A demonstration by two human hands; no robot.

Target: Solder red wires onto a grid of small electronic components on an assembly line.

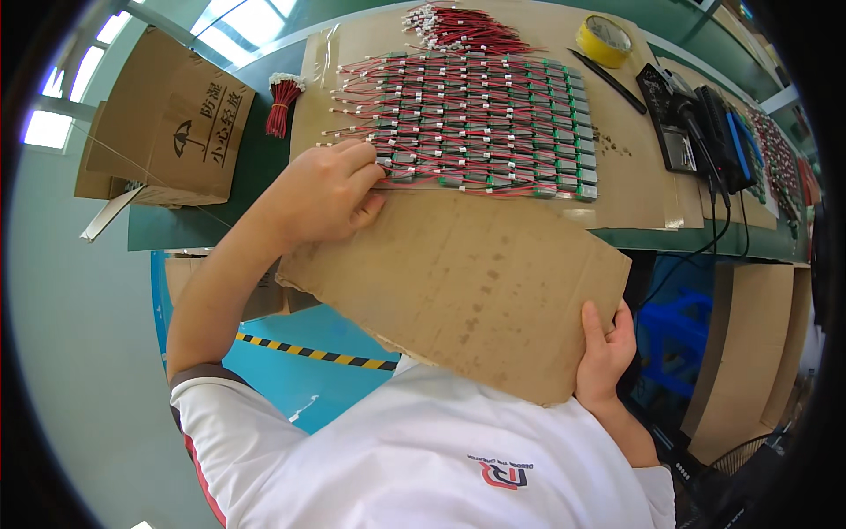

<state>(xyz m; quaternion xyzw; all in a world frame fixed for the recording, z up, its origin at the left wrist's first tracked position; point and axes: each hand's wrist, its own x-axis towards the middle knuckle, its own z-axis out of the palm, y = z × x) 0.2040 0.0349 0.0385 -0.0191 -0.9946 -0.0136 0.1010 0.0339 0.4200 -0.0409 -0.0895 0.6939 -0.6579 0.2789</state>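
Note:
A flat sheet of brown cardboard [476, 282] slopes from the table's front edge toward my body. Its right edge is gripped by my right hand [606, 348], thumb on top. My left hand [335, 189] is curled at the near left corner of a tight array of grey blocks with green ends [476, 123], which carry red and black wires with white connectors. The left fingers are bent together among the wire ends; what they pinch is hidden. The left thumb lies over the cardboard's upper edge.
Loose red wires [467, 31] lie behind the array, and a tied wire bundle [282, 104] to its left. An open carton [167, 123] stands far left. Yellow tape [604, 40], a black pen-like tool [608, 79] and a black device with cables [714, 141] sit at right.

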